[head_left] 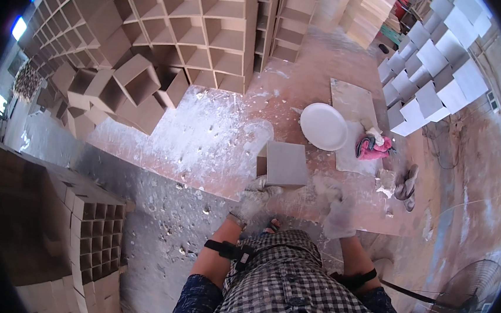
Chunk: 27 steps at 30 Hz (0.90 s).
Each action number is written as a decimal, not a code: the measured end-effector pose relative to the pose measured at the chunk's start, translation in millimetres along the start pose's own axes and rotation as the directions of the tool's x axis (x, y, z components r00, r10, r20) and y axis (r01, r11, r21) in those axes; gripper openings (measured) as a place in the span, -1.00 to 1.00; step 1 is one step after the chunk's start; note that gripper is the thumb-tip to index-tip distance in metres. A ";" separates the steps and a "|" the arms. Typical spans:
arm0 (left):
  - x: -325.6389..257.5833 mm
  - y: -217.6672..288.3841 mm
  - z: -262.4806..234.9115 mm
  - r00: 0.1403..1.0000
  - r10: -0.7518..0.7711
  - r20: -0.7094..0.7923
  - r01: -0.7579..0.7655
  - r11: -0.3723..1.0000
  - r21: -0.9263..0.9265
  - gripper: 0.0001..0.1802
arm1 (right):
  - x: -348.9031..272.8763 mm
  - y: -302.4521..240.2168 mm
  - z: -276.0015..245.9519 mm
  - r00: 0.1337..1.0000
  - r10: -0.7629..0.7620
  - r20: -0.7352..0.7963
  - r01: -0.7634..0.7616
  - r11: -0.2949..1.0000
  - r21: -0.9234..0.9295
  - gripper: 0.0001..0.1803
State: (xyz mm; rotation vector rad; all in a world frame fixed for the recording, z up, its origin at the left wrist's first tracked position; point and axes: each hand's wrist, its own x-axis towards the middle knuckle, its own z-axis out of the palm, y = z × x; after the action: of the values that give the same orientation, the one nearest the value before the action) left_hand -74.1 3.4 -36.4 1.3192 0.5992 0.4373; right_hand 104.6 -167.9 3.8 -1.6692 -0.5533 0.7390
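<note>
A small grey-brown open-sided box (287, 164) sits on the dusty reddish board in front of me, its flat face up and its opening to the left. My left hand (254, 197), in a whitish dusty glove, grips the box at its near left corner. To the right of the box and apart from it is my right hand (336, 213), gloved as well and smeared by motion, so its fingers do not show clearly. Beyond it lies a white round plate-like lid (323, 127). A pink and grey cloth (373, 147) is bunched to the right of that.
Stacked open brown boxes (181, 27) rise at the far left, with several loose ones (139, 80) tumbled beside them. White boxes (431, 65) are piled at the far right. White powder (205, 135) covers part of the board (291, 83). A fan (468, 303) stands at the near right.
</note>
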 end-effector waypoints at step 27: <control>45.6 41.8 -5.0 0.826 0.354 0.439 -0.440 -0.082 0.894 -0.71 | 143.0 -57.4 63.2 0.861 -0.149 0.486 0.266 0.947 -0.180 -0.70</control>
State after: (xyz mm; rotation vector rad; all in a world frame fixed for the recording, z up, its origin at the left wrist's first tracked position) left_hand -40.4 43.8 -3.4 3.0089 0.3652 0.4442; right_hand 158.8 -12.0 26.2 -1.6152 -1.1924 0.9474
